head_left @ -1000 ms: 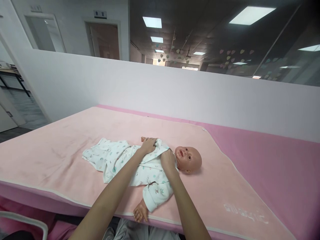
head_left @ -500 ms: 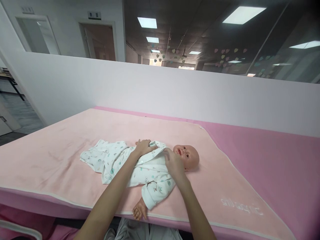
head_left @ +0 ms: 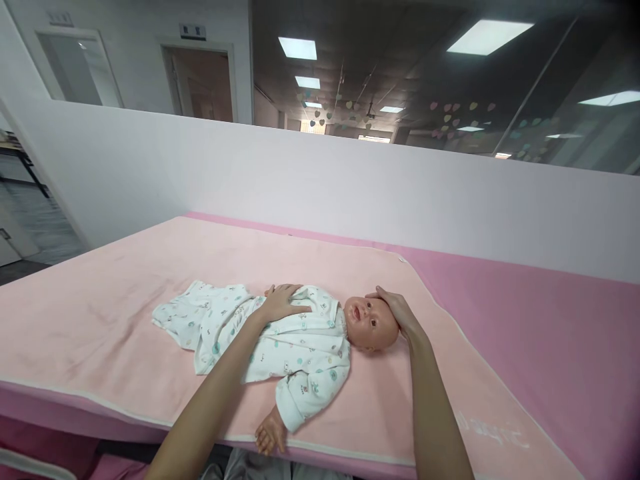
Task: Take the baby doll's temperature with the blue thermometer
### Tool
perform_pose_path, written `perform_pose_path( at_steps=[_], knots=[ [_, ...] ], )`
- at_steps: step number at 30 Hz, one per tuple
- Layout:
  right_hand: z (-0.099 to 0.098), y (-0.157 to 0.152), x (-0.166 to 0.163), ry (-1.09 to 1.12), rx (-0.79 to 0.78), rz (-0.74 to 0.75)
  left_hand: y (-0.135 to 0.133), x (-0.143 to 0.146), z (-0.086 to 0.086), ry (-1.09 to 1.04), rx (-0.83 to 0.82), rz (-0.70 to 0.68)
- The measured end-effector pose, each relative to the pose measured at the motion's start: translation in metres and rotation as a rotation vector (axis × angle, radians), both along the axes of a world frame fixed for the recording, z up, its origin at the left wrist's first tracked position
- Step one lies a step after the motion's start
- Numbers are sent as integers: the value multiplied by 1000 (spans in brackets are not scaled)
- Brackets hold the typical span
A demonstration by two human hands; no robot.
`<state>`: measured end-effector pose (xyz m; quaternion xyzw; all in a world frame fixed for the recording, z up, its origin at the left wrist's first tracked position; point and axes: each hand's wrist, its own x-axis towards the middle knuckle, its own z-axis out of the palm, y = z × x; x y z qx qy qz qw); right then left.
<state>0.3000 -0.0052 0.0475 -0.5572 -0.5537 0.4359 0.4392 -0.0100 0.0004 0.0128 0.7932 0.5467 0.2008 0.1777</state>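
Bald, tan, plastic-looking baby doll [head_left: 373,327] face up on white-edged pale pink cloth [head_left: 125,287], dressed in white clothing with small green prints [head_left: 307,350]. Left hand [head_left: 283,303] laid flat on doll's torso, thumb apart from fingers; right hand [head_left: 397,311] cupped loosely against doll's crown, fingers extended. Plain white wall [head_left: 320,180] beyond doll.

Single view from a head-worn camera, set above the wearer's lap [head_left: 270,467] and facing forward and downward. The forearms [head_left: 217,393] enter from the lower edge. The doll [head_left: 300,350] lies at near range, seen obliquely from above and from its side. Beyond the pink blanket [head_left: 125,280], the white partition [head_left: 320,180] spans mid-frame; distant ceiling lights [head_left: 299,48] occupy the top.
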Motion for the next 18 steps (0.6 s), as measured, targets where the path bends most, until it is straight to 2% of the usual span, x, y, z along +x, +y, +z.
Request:
perform_pose_path(
  at_steps=[2,5,7,11,18],
  knots=[
    [-6,-3,3,118,-5,5,-1,0,1,-13,1,-3],
    [-8,-8,5,201,44,89,-2,0,2,-23,9,-1],
    [-8,-12,6,199,62,122,-3,0,3,-23,13,5],
    [-7,-14,5,162,75,95,-3,0,3,-14,8,7],
    [-8,-14,3,166,-27,101,-5,-1,3,-18,10,10]
  ],
)
